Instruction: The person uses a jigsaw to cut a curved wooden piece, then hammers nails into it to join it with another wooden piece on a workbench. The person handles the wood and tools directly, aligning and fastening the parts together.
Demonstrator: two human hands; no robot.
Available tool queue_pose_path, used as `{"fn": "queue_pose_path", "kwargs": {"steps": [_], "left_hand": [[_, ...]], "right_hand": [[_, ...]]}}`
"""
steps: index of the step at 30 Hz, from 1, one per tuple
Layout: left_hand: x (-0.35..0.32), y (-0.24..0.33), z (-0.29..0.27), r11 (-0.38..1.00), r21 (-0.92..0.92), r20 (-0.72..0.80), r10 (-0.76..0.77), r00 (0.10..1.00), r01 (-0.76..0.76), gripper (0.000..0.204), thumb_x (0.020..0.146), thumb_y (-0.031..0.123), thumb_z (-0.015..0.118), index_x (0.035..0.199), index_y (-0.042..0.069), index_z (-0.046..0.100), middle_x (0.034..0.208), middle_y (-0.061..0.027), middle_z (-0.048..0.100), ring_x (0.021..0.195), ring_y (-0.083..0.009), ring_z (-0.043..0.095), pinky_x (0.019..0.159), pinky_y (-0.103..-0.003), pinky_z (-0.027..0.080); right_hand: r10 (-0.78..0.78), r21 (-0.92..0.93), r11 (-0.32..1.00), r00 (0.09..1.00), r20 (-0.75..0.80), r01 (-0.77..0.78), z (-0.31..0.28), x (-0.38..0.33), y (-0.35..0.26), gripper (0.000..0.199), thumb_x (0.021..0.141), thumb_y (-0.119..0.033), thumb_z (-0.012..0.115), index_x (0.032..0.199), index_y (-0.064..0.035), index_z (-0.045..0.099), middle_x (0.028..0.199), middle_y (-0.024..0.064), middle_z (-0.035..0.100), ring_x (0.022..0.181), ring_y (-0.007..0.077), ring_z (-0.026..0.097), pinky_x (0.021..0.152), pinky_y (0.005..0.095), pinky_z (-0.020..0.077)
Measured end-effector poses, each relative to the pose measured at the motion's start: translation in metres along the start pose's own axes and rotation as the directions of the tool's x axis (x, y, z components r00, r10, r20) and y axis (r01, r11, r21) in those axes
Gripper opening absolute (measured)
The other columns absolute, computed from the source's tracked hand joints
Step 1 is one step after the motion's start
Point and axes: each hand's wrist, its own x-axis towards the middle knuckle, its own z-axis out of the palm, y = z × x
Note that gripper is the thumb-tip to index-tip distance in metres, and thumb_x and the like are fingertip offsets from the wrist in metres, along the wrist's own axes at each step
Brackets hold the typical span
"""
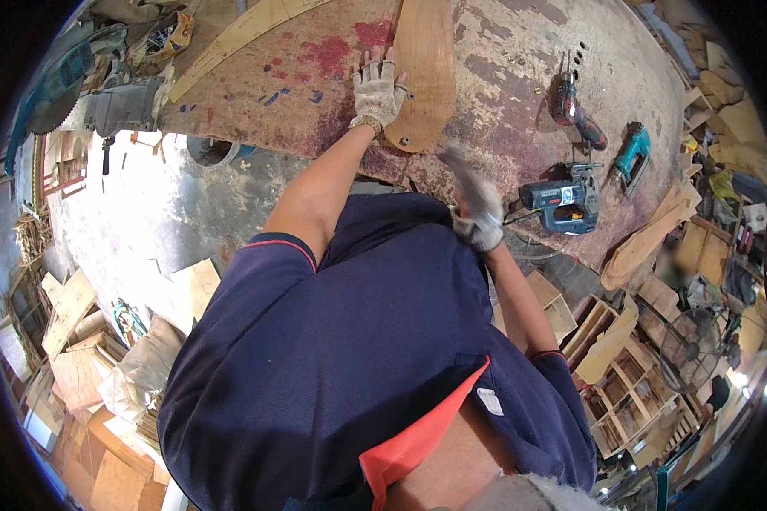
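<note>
My left hand [378, 92], in a pale fingerless glove, lies flat on the stained worktable [511, 94] with its fingers stretched out. Its thumb side touches the left edge of a long brown wooden board [426, 68]. The board has a rounded near end with two small dark round spots like bolts or holes. Close to my body, below the board's near end, my gloved right hand [479, 223] is closed around a long grey thing [467, 175] that points up and left. Motion smears this thing, so its kind is unclear.
On the table's right lie a red-and-black cordless drill [564, 100], a blue jigsaw [562, 200] and a teal tool like a staple gun [632, 157]. A curved wooden strip [251, 32] crosses the far left. A circular saw [55, 106] stands left; wood offcuts [648, 234] lie right.
</note>
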Motion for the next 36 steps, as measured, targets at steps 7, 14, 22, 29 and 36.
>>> {"fn": "queue_pose_path", "kwargs": {"steps": [7, 14, 22, 29, 36], "left_hand": [[-0.001, 0.004, -0.01, 0.999, 0.037, 0.004, 0.023, 1.0, -0.023, 0.064, 0.105, 0.04, 0.051, 0.16, 0.01, 0.038, 0.165, -0.0239, 0.034, 0.151, -0.0436, 0.034, 0.122, -0.061, 0.024], [0.006, 0.004, -0.012, 0.999, -0.033, 0.031, -0.014, 0.999, 0.015, 0.063, 0.105, 0.039, 0.05, 0.159, 0.011, 0.038, 0.165, -0.0238, 0.034, 0.151, -0.0441, 0.034, 0.122, -0.061, 0.025], [0.0, 0.003, -0.01, 1.0, 0.0, 0.065, 0.008, 0.998, -0.008, 0.065, 0.106, 0.041, 0.048, 0.162, 0.011, 0.035, 0.167, -0.0227, 0.03, 0.153, -0.0431, 0.031, 0.123, -0.06, 0.023], [0.004, 0.004, -0.014, 0.999, -0.036, 0.101, -0.031, 0.994, 0.035, 0.063, 0.105, 0.038, 0.051, 0.16, 0.011, 0.037, 0.164, -0.0249, 0.034, 0.15, -0.0446, 0.035, 0.122, -0.061, 0.024], [0.001, 0.01, -0.021, 1.0, 0.006, 0.049, -0.004, 0.999, 0.004, 0.064, 0.104, 0.035, 0.052, 0.161, 0.01, 0.034, 0.165, -0.0207, 0.034, 0.149, -0.0435, 0.036, 0.119, -0.06, 0.028]], "right_hand": [[0.312, -0.111, 0.947, 0.947, 0.073, -0.303, -0.02, 0.032, -0.015, 0.039, 0.105, -0.039, 0.054, 0.103, -0.0022, 0.064, 0.067, 0.0208, 0.059, 0.064, 0.0419, 0.063, 0.06, 0.0474, 0.047], [-0.171, -0.15, 0.979, 0.962, -0.211, 0.141, -0.002, 0.009, -0.002, 0.034, 0.1, -0.036, 0.06, 0.113, -0.0055, 0.061, 0.071, 0.0177, 0.062, 0.068, 0.0457, 0.063, 0.064, 0.0513, 0.0497], [0.15, 0.062, 0.988, 0.971, -0.188, -0.141, -0.013, -0.001, 0.001, 0.041, 0.103, -0.044, 0.055, 0.091, -0.005, 0.061, 0.065, 0.0134, 0.06, 0.063, 0.0343, 0.065, 0.058, 0.0453, 0.0479], [0.645, -0.386, 0.747, 0.729, 0.228, -0.541, 0.023, -0.01, 0.03, 0.043, 0.106, -0.046, 0.048, 0.101, -0.0044, 0.059, 0.076, 0.0267, 0.066, 0.075, 0.051, 0.066, 0.066, 0.059, 0.0494], [0.403, -0.291, 0.885, 0.911, 0.087, -0.363, 0.023, -0.024, 0.037, 0.041, 0.105, -0.045, 0.047, 0.1, -0.0056, 0.057, 0.074, 0.0258, 0.066, 0.071, 0.0483, 0.066, 0.063, 0.0586, 0.049]]}}
